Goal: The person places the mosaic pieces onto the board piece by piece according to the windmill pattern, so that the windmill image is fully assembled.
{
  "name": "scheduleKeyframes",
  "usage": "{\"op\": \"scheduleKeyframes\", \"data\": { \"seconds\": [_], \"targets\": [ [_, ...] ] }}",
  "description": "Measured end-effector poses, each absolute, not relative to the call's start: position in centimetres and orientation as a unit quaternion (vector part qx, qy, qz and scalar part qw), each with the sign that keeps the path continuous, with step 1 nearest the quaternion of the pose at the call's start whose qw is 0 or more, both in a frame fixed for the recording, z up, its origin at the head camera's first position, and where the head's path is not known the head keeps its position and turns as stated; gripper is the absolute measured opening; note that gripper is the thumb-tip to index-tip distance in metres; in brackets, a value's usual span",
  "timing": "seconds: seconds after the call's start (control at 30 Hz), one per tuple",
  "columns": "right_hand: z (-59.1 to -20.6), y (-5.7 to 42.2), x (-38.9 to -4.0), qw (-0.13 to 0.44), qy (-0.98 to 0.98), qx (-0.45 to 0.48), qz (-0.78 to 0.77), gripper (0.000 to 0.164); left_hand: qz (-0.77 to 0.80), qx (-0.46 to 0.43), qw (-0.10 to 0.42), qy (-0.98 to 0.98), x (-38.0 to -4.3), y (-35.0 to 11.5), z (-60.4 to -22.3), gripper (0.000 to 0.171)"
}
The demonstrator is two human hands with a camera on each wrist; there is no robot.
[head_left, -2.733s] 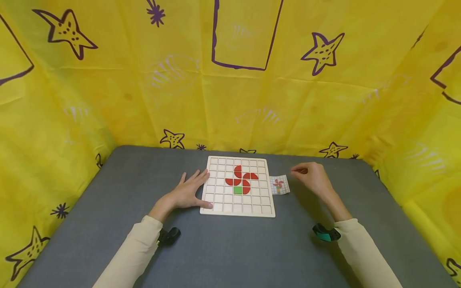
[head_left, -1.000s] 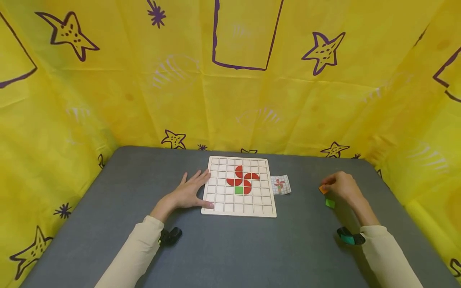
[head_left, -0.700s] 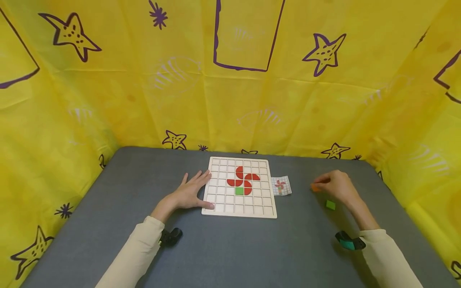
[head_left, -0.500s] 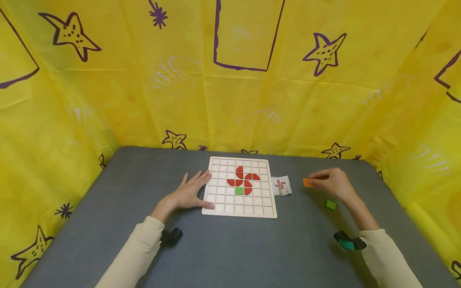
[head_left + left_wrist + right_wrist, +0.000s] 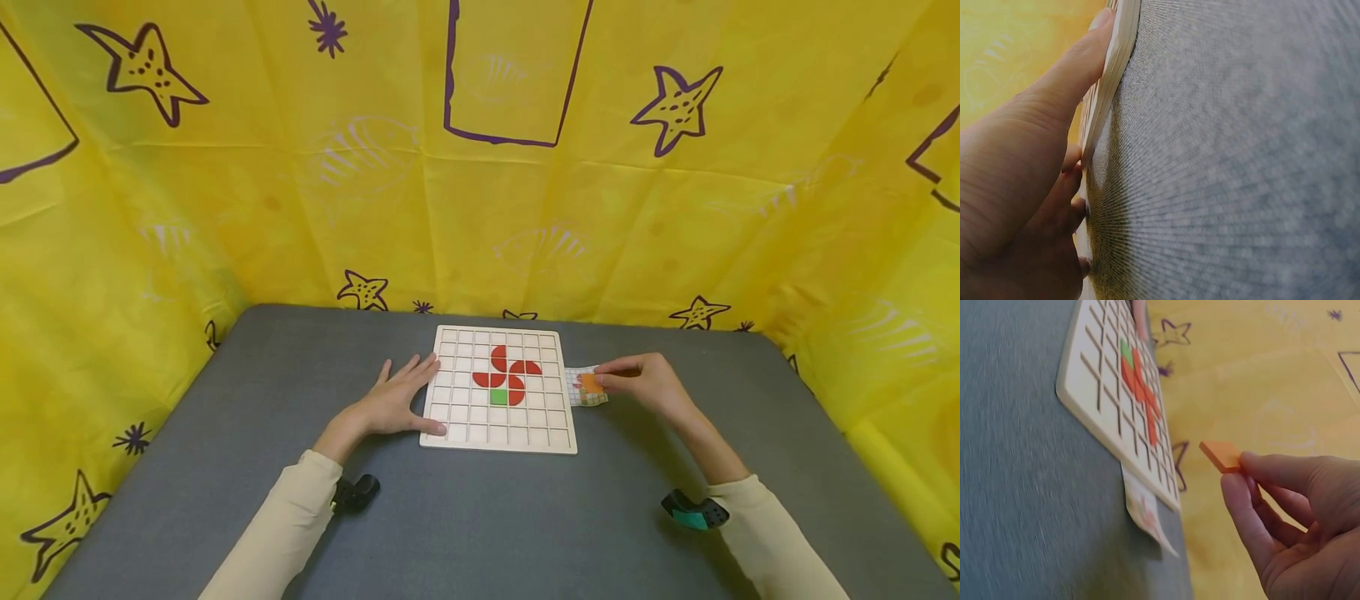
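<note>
My right hand (image 5: 647, 385) pinches an orange square tile (image 5: 1220, 456) between thumb and fingertips, raised above the small pattern card (image 5: 579, 397). The wooden grid board (image 5: 457, 417) lies flat at the far middle of the table. Red rounded tiles (image 5: 489, 380) form a pinwheel on it, with one green square tile (image 5: 498, 397) just below. At the board's left side rests my left hand (image 5: 386, 402), fingers spread along the edge and thumb on its front left corner. The left wrist view shows that thumb (image 5: 1079, 69) on the board's rim.
The grey table (image 5: 480, 525) has a yellow cloth (image 5: 480, 208) hanging behind and at both sides, printed with starfish. The card sticks out at the board's right edge, its outer end curling up.
My right hand has picked up the orange tile at the right and carried it left over the card. The loose green tile there is now hidden behind the right arm. My left hand stays put.
</note>
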State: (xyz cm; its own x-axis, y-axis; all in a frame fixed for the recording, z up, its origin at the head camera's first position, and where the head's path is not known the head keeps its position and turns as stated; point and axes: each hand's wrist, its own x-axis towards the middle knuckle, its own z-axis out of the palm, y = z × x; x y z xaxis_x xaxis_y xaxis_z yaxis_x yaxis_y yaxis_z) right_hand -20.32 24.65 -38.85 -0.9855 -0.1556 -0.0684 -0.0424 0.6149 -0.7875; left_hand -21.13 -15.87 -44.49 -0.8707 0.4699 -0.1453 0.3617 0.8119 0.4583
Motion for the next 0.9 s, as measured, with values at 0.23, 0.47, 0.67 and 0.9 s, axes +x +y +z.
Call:
{"op": "scheduleKeyframes", "data": {
  "seconds": [0.23, 0.47, 0.67, 0.9],
  "targets": [
    [-39.7, 22.2, -20.2, 0.098, 0.864, -0.053, -0.49, 0.033, 0.217, 0.217, 0.129, 0.943, -21.1, -15.8, -44.3, 0.115],
    [-40.4, 20.4, -20.1, 0.123, 0.849, -0.043, -0.513, 0.032, 0.217, 0.216, 0.133, 0.943, -21.1, -15.9, -44.4, 0.115],
    [-41.3, 19.0, -20.1, 0.124, 0.85, -0.047, -0.509, 0.029, 0.218, 0.214, 0.132, 0.943, -21.0, -16.0, -44.4, 0.115],
    [-42.7, 17.2, -20.0, 0.142, 0.843, -0.052, -0.516, 0.024, 0.219, 0.214, 0.131, 0.943, -21.1, -15.9, -44.5, 0.115]
  ]
}}
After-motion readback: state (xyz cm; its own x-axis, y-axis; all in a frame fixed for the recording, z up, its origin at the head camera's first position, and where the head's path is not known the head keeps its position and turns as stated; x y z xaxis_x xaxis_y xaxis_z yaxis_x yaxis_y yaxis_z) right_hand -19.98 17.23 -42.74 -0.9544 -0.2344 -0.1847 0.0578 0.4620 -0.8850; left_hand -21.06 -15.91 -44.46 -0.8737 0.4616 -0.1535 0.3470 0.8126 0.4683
